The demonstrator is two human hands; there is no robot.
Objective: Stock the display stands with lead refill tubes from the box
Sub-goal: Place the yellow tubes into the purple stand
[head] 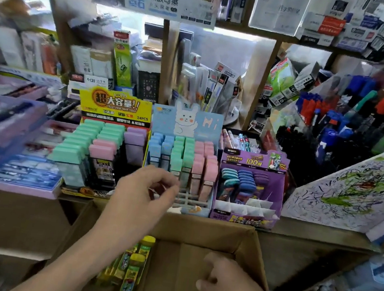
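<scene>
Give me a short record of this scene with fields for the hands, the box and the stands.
left hand: raised before the bunny stand, fingers loosely curled, nothing seen in it
right hand: down inside the cardboard box, fingers curled; grip hidden
box content: yellow-capped tubes along its left side
stands: yellow stand, bunny stand, purple stand in a row behind the box

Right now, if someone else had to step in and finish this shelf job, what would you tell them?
Left hand: raised in front of the bunny stand, fingers loosely curled, nothing seen in them.
Right hand: down in the cardboard box, fingers curled; whether it grips anything cannot be told.
Yellow-capped tubes lie along the box's left side.
Done: the bunny stand's back rows are filled.
Left: its front slots and those of the purple stand look empty, and tubes remain in the box.
</scene>
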